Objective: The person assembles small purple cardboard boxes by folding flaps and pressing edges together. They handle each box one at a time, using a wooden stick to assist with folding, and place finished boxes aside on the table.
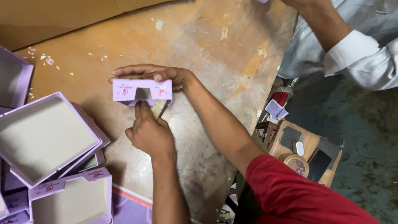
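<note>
Head view: a small lilac box piece stands on edge on the worn wooden bench, its printed long wall facing the camera, with a notch cut in its lower edge. All places below are given from this piece.

The right hand lies directly behind it, palm down, its fingers stretched nearly flat and close together along the top rear edge. It seems to serve as a backstop, so the thin card does not tip away. These fingers are not curled round anything; they only press against the piece.

The left hand is just in front, its fingers bunched and narrow, the tips touching the lower edge at the notch. A strip of pale card pokes out beside them, partly covered by the hand. Whether the hand pinches it or merely rests on it cannot be told.

Well to the left of the piece, shallow lilac trays with grey insides lie stacked and overlapping, open side up, within easy reach. Scraps of paper dot the bench behind and to the left.

Far to the right, below the bench edge, a roll of tape sits on a cardboard box. Above that, another person's white sleeve reaches in, apart from the two working hands.
</note>
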